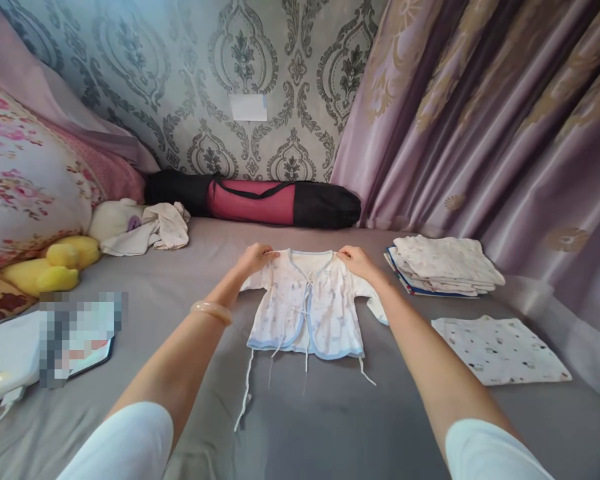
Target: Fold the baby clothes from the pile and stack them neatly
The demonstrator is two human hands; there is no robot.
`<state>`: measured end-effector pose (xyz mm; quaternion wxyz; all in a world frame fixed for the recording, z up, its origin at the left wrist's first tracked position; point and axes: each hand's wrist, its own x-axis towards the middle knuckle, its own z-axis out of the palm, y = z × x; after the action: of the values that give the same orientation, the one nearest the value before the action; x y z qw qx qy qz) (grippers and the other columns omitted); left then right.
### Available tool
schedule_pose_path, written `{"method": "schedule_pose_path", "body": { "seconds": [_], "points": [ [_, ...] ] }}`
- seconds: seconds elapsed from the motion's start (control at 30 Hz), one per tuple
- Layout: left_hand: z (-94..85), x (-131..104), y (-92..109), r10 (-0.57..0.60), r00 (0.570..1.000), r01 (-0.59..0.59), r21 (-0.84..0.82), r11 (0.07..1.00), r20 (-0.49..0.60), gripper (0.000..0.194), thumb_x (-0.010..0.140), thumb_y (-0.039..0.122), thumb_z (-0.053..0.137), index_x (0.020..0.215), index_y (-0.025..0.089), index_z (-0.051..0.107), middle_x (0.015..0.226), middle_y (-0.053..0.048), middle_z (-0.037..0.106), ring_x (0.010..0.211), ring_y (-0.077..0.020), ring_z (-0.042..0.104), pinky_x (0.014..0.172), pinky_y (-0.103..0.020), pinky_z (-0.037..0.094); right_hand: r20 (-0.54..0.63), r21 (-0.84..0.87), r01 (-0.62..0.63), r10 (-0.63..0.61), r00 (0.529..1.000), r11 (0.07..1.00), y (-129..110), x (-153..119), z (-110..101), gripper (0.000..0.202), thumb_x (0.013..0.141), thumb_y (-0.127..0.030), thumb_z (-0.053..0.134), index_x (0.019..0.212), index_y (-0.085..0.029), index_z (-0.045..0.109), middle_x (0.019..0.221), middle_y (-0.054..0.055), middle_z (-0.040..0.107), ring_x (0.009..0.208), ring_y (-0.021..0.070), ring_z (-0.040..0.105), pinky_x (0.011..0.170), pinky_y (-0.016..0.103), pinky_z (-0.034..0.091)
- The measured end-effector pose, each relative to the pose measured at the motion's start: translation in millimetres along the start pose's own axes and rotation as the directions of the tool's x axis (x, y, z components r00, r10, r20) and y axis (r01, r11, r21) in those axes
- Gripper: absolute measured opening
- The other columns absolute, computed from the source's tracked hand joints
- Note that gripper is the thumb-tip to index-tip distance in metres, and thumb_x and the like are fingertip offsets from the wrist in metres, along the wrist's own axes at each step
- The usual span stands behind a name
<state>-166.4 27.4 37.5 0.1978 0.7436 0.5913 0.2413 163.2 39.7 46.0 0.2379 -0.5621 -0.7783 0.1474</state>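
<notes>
Your left hand (255, 257) and right hand (358, 260) pinch the small shirt (323, 308) at its shoulders; right of it, a cloth stack (445, 261); behind it, a red-black bag (253, 203).

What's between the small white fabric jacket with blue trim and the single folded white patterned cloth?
In the head view, the person's bare right forearm, over grey sheet, runs between the jacket and that cloth.
</notes>
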Motion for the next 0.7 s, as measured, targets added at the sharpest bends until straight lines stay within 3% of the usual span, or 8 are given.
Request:
{"method": "schedule_pose_path", "body": {
  "seconds": [0.2, 0.37, 0.43, 0.53, 0.7],
  "points": [
    [13.1, 1, 9, -0.155, 0.986, 0.163, 0.205, 0.965, -0.059, 0.036, 0.090, 0.048, 0.044, 0.099, 0.022, 0.068, 0.095, -0.007, 0.069, 0.089, -0.0225, 0.061, 0.067, -0.027, 0.039, -0.090, -0.286, -0.070, 0.046, 0.995, 0.956, -9, -6, 21, 0.031, 0.098, -0.035, 0.038, 0.104, -0.022, 0.065, 0.103, 0.008, 0.068, 0.091, 0.0214, 0.061, 0.073, 0.029, 0.039],
    [25.2, 3, 24, -0.006, 0.992, 0.064, 0.457, 0.887, -0.126, 0.034, 0.091, 0.034, 0.050, 0.120, 0.022, 0.061, 0.121, -0.013, 0.061, 0.113, -0.0293, 0.051, 0.088, -0.038, 0.038, -0.018, -0.472, 0.025, -0.039, 0.999, 0.881, -11, -7, 35, 0.028, 0.097, -0.025, 0.041, 0.111, -0.018, 0.064, 0.113, 0.013, 0.064, 0.105, 0.0258, 0.055, 0.089, 0.036, 0.037],
    [26.8, 7, 34, 0.095, 0.995, -0.076, 0.468, 0.880, -0.017, 0.030, 0.093, 0.034, 0.046, 0.113, 0.021, 0.065, 0.118, -0.011, 0.064, 0.112, -0.0290, 0.049, 0.090, -0.040, 0.036, 0.023, -0.472, 0.108, -0.109, 0.994, 0.875, -16, -5, 36, 0.028, 0.095, -0.021, 0.043, 0.115, -0.018, 0.064, 0.117, 0.013, 0.063, 0.111, 0.0267, 0.052, 0.093, 0.038, 0.036],
    [31.4, 16, 49, 0.200, 0.956, -0.271, 0.384, 0.883, 0.215, 0.028, 0.093, 0.029, 0.044, 0.098, 0.022, 0.071, 0.110, -0.007, 0.069, 0.109, -0.0261, 0.050, 0.090, -0.038, 0.034, 0.143, -0.342, 0.225, -0.186, 0.972, 0.912, -28, -1, 35, 0.028, 0.095, -0.019, 0.045, 0.112, -0.020, 0.066, 0.115, 0.009, 0.066, 0.110, 0.0231, 0.054, 0.095, 0.034, 0.038],
    [47.2, 26, 57, 0.194, 0.905, -0.330, 0.336, 0.882, 0.379, 0.023, 0.086, 0.022, 0.051, 0.093, 0.024, 0.073, 0.107, -0.004, 0.072, 0.107, -0.0248, 0.051, 0.092, -0.037, 0.032, 0.305, -0.151, 0.244, -0.190, 0.933, 0.958, -41, -1, 39, 0.028, 0.090, -0.015, 0.052, 0.112, -0.022, 0.067, 0.115, 0.006, 0.067, 0.110, 0.0191, 0.058, 0.095, 0.028, 0.041]
  ]
}}
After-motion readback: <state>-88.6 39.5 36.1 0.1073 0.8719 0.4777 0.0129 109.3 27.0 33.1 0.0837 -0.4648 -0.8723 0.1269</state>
